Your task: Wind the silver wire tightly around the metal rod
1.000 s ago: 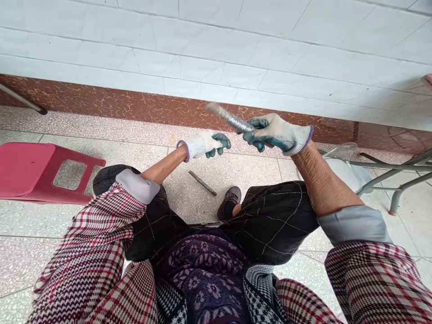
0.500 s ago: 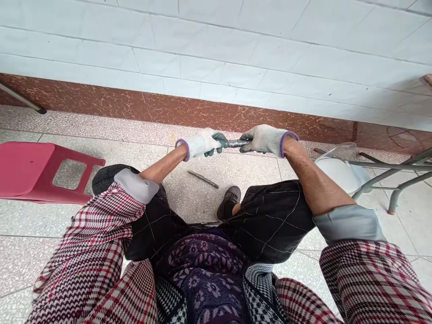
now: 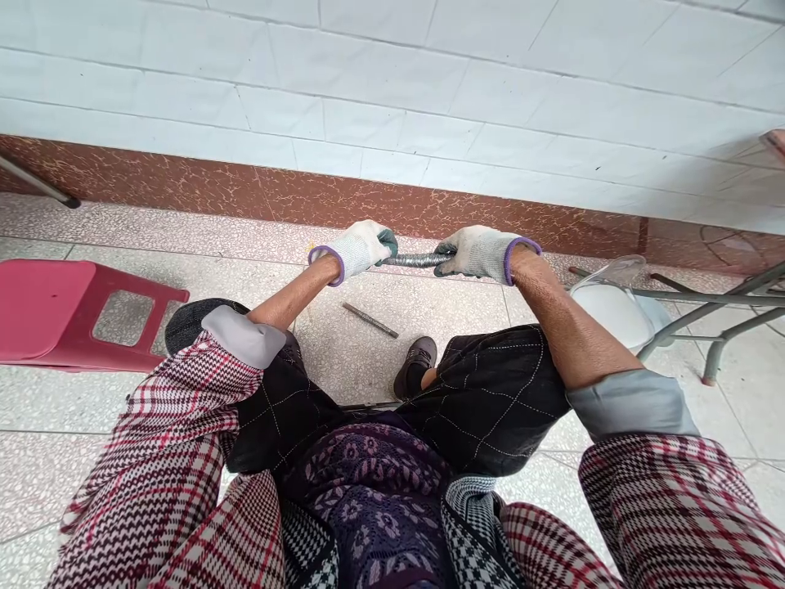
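Observation:
Between my two gloved hands a silvery, ridged metal rod (image 3: pixel 418 260) is held level above the floor, close to the wall. My left hand (image 3: pixel 361 245), in a white glove with dark green fingertips and a purple cuff, is closed around the rod's left end. At the other end, my right hand (image 3: pixel 475 252) grips it in a matching glove. The fingers cover both rod ends. A second thin, greyish rod (image 3: pixel 370 320) lies on the floor below, left of my shoe (image 3: pixel 417 364).
A red plastic stool (image 3: pixel 55 307) stands on the left. On the right are grey metal furniture legs (image 3: pixel 715 343) and a white container with clear plastic (image 3: pixel 613 311). The white tiled wall (image 3: pixel 392 90) with its reddish-brown base strip (image 3: pixel 343 200) runs across in front.
My left hand has shifted slightly left and turned palm down on the rod, so more of the rod shows between the hands. My right hand stays almost in place.

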A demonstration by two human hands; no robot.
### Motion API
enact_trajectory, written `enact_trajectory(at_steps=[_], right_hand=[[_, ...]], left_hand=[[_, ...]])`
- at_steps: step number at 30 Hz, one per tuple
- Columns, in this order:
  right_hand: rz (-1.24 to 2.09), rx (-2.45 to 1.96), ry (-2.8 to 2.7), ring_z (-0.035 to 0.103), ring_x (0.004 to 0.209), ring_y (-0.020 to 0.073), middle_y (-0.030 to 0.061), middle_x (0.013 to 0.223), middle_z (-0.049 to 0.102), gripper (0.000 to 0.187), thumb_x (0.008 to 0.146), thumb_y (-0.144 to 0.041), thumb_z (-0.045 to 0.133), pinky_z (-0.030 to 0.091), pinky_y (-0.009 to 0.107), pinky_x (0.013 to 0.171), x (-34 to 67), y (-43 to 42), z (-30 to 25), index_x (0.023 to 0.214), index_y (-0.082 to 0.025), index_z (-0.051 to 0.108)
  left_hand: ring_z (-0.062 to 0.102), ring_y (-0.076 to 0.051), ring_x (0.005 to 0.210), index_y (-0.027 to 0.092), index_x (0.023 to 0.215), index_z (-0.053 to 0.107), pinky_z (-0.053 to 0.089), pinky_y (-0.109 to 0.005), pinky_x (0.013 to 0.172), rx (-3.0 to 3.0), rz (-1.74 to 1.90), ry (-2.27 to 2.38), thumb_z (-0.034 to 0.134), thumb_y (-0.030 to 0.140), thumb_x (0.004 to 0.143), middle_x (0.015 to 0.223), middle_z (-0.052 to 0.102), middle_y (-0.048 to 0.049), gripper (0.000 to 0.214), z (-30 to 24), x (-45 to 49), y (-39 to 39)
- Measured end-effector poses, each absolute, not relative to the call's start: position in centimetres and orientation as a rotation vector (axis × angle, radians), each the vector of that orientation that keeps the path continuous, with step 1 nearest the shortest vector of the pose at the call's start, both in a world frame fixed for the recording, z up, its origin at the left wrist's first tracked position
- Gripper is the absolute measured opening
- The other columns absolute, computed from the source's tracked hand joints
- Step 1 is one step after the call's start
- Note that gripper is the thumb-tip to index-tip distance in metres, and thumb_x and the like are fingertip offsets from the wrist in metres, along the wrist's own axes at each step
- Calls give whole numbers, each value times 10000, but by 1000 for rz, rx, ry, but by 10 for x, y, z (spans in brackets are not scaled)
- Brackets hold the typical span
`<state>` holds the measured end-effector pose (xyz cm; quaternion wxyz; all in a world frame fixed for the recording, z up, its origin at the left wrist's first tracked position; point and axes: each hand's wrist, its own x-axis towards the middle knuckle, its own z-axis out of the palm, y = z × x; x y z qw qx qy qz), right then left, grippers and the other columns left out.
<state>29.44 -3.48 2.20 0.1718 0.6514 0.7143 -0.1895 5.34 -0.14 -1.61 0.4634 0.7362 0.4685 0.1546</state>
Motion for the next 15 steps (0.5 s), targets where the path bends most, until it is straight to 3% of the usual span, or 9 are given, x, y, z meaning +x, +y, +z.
enact_trajectory(at_steps=[4, 7, 11, 13, 15], right_hand=[[-457, 1991, 2114, 621, 775, 211, 61, 874, 747, 369, 861, -438, 765, 443, 332, 656, 287, -33, 23, 1142, -204, 820], [-787, 2304, 2178, 586, 678, 170, 58, 802, 691, 342, 868, -377, 766, 457, 313, 598, 283, -36, 31, 1115, -142, 785], [-1582, 2410, 2293, 510, 529, 117, 13, 712, 617, 349, 810, -375, 804, 399, 271, 435, 288, -47, 47, 1048, -127, 742], [-1784, 2209, 2274, 503, 483, 110, -3, 671, 605, 386, 744, -394, 838, 354, 260, 386, 290, -52, 50, 1017, -138, 743], [-1803, 1956, 2183, 521, 483, 113, 0, 663, 627, 397, 677, -405, 884, 383, 258, 392, 289, -55, 47, 958, -155, 756]], left_hand=[[461, -110, 533, 176, 1289, 783, 347, -313, 554, 1629, 368, 1063, 727, 198, 894, 795, 743, -55, 400, -21, 60, -10], [467, -107, 537, 221, 1364, 740, 358, -304, 548, 1587, 359, 970, 720, 264, 935, 839, 759, -37, 432, -29, 67, -23], [477, -106, 552, 224, 1227, 771, 361, -294, 545, 1575, 324, 934, 695, 327, 983, 818, 737, -38, 275, -36, 71, -25], [499, -113, 576, 226, 1138, 780, 375, -299, 568, 1591, 326, 962, 717, 316, 971, 796, 722, -38, 200, -36, 68, -19], [529, -127, 616, 226, 1084, 777, 393, -305, 594, 1623, 330, 990, 742, 303, 950, 762, 705, -35, 158, -34, 63, -12]])
